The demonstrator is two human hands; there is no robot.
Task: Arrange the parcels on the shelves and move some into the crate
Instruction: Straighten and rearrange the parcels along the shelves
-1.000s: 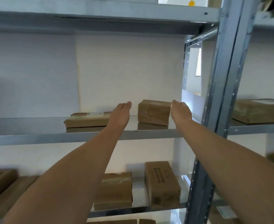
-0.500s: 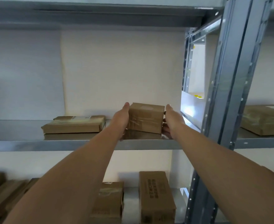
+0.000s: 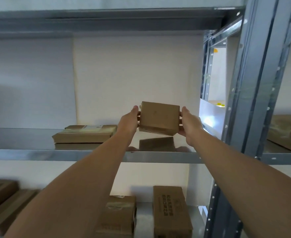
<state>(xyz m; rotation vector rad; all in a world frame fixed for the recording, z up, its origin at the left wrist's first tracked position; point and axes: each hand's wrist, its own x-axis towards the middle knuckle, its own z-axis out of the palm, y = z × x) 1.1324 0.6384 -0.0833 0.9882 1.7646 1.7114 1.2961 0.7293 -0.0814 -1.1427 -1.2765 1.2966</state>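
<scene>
The left hand point(image 3: 129, 120) and right hand point(image 3: 190, 123) grasped a small brown parcel point(image 3: 159, 117) from both sides, lifted just above the metal shelf point(image 3: 38, 154), near a flat parcel point(image 3: 84, 134).

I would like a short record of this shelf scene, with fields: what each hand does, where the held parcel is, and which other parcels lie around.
left hand: grips the left side of the small brown parcel
right hand: grips its right side
small brown parcel: tilted, held clear above the middle shelf
flat parcel: lies on the middle shelf, left of the hands
lower shelf: taped parcel beside printed parcel; blurred parcels far left
right bay: one large parcel
crate: not in view
</scene>
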